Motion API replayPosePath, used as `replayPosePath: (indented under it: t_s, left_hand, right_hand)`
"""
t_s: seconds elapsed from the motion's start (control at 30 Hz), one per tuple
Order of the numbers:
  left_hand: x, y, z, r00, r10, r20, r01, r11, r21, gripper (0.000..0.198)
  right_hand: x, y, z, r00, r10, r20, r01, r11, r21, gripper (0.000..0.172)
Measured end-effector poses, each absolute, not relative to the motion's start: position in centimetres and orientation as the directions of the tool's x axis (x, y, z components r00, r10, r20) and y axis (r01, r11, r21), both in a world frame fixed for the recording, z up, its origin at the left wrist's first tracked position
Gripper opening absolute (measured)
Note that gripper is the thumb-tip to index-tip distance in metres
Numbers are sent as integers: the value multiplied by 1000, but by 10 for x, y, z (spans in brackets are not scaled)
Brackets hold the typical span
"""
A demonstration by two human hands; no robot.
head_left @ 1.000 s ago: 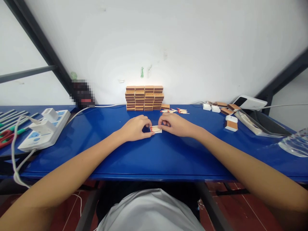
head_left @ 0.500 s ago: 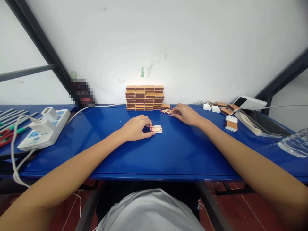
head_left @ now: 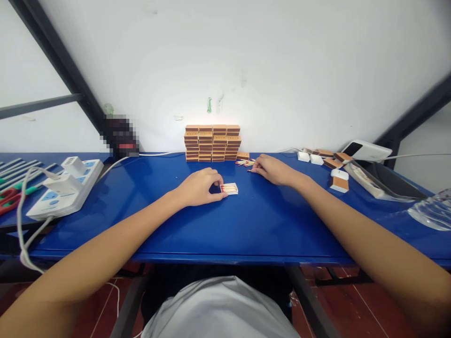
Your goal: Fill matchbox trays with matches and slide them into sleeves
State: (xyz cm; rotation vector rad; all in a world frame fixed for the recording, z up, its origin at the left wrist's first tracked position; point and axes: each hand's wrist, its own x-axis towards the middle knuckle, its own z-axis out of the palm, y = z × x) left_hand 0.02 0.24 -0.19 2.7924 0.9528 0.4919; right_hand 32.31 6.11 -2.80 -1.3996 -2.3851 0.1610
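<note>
A small white matchbox tray [head_left: 233, 192] lies on the blue table with several red-tipped matches [head_left: 229, 188] in it. My left hand [head_left: 202, 187] grips the tray's left end between thumb and fingers. Farther back and to the right, my right hand [head_left: 267, 168] has its fingertips pinched on a match [head_left: 250, 171], whose red tip pokes out to the left. Just behind those fingers lies a loose pile of matches [head_left: 243, 163]. Next to the pile is a closed matchbox [head_left: 243, 155], at the foot of a stack of matchboxes [head_left: 213, 143] against the wall.
Loose matchbox sleeves and white trays [head_left: 316, 159] lie at the back right, near a white device [head_left: 366, 150] and a dark pouch [head_left: 398, 183]. On the left are a power strip [head_left: 75, 192], red-handled scissors [head_left: 10, 199] and several rods [head_left: 21, 173].
My right hand has shifted slightly, with a match now showing at its fingertips, a little apart from the pile. The left hand and the tray have stayed in place.
</note>
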Motion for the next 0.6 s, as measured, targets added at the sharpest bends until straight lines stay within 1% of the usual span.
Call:
replayPosePath:
  t_s: [0.1, 0.23, 0.33, 0.43, 0.53, 0.6]
  left_hand:
    - [0, 2, -2, 743, 615, 263, 566, -788, 242, 25]
    - [1, 2, -3, 742, 615, 267, 565, -788, 244, 24]
    - [1, 2, -3, 742, 615, 267, 567, -788, 238, 25]
    - [1, 2, -3, 742, 612, 272, 565, -790, 238, 24]
    - [1, 3, -2, 743, 612, 271, 562, -790, 244, 23]
    - [1, 2, -2, 741, 615, 268, 564, -787, 249, 23]
  right_hand:
    - [305, 45, -20, -477, 835, 275, 775, 547, -317, 23]
    - [269, 13, -10, -580, 759, 295, 675, 651, -348, 20]
    - [248, -2, -12, -620, 729, 291, 658, 684, -314, 16]
    - [240, -7, -17, -623, 734, 272, 684, 679, -267, 14]
    - [241, -6, -17, -622, 735, 269, 688, 678, -259, 15]
    - [247, -1, -14, -607, 738, 295, 691, 673, -263, 16]
